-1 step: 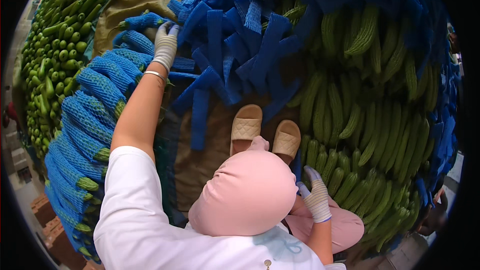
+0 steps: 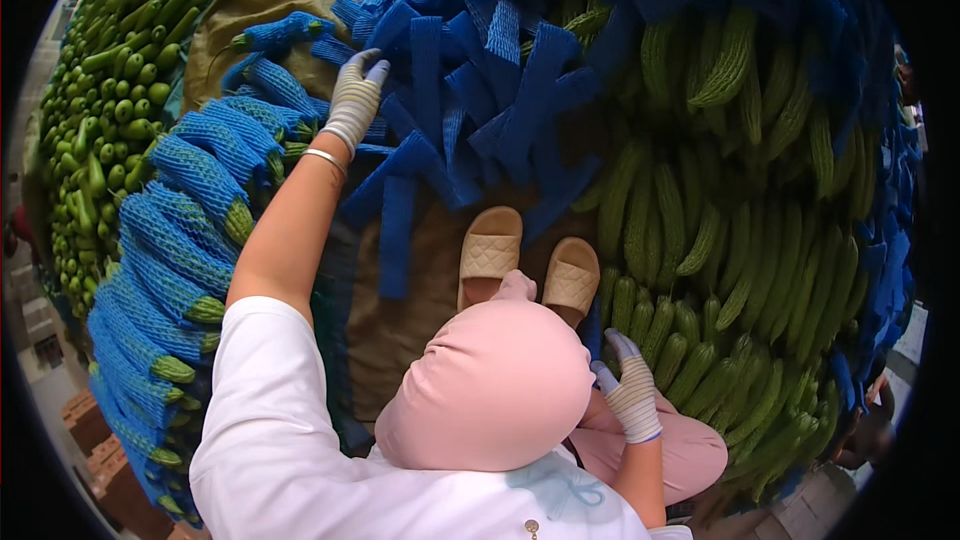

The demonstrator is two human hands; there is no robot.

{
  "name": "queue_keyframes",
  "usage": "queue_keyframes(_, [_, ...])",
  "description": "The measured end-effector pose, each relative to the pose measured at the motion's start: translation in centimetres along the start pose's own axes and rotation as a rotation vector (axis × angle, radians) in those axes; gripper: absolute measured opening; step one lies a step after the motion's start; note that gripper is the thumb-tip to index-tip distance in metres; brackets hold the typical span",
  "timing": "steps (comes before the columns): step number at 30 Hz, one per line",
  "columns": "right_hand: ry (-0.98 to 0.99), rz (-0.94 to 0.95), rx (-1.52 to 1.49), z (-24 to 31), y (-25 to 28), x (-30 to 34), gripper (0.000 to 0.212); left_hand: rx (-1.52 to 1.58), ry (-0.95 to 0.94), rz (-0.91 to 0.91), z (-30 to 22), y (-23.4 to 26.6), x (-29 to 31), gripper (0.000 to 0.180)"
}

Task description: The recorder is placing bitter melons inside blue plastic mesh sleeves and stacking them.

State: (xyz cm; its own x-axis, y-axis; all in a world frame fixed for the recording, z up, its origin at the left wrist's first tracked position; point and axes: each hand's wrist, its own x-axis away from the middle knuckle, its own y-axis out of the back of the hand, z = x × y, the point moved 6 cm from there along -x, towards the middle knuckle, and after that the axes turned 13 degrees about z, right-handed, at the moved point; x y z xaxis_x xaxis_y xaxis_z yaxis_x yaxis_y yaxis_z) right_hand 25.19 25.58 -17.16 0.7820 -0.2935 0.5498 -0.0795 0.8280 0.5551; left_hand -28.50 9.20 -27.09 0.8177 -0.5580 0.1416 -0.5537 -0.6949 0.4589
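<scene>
The left hand (image 2: pixel 356 100) reaches out to the near edge of the loose blue sleeves (image 2: pixel 425 70), its fingers bent and close to one another; whether they pinch a sleeve, I cannot tell. The right hand (image 2: pixel 632 395) rests low beside the bent knee (image 2: pixel 690 450), next to the bare gourds (image 2: pixel 790 270), thumb and fingers spread with nothing between them. Both wear striped gloves, which should help on smooth skin.

The sleeves lie flat and crossed in a heap beyond the slippers (image 2: pixel 490 245), on a brown sheet (image 2: pixel 365 340). They look like foam netting: very light, soft, springy, likely to cling to a neighbour when lifted. A pinch at one open end, with the walls parted by thumb and finger, would suit them best (a grip at the middle would only flatten the tube).

The bare gourds bank up in rows on the right, long and ridged. They are probably firm and fairly heavy for their width, brittle enough to bruise or snap if bent, and perhaps slick. The middle, held with the whole hand, is the safe place; the tips look weakest.

On the left, the sleeved gourds (image 2: pixel 200 160) lie in overlapping rows, green ends poking out. The netting should cushion them and give a better grip, though a loose one might slide along the skin.
</scene>
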Motion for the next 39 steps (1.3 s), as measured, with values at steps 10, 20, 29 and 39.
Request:
queue_keyframes(10, [0.058, 0.016, -0.008, 0.7, -0.6, 1.5, 0.051, -0.768, 0.032, 0.592, -7.5, -20.3, 5.6, 0.056])
queue_keyframes(20, [0.188, -0.15, -0.174, 2.1, 0.0, 4.7, 0.044, -0.255, -0.53, 0.433, -28.3, -10.4, 13.7, 0.018])
queue_keyframes(29, [0.845, -0.247, -1.216, 9.0, 4.5, 7.5, 0.085, -0.283, -0.578, 1.063, -36.8, -17.3, 32.2, 0.041])
queue_keyframes(39, [0.432, -0.691, -1.586, -1.6, 2.6, 10.0, 0.033, -0.25, -0.462, 0.738, -27.8, -21.4, 32.6, 0.036])
